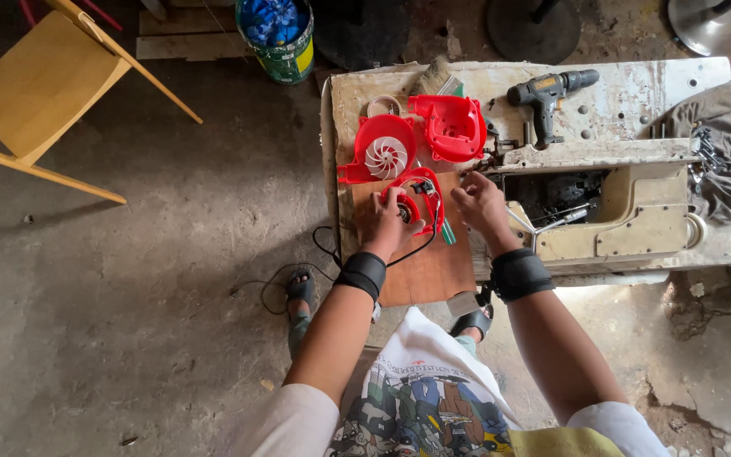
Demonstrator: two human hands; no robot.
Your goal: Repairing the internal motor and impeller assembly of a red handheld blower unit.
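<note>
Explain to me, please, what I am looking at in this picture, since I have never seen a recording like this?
The single picture comes from a camera worn on a person's head, looking down at their own two bare hands over a worn workbench. The left hand grips a red housing with a motor and wires lying on a wooden board. The right hand rests open beside it, holding nothing. Behind lie a red shell with a white fan wheel, another red shell and a cordless drill.

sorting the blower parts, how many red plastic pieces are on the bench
3: the fan housing at back left, the empty shell to its right, and the motor housing by the left hand. Smaller ones may be hidden.
</note>
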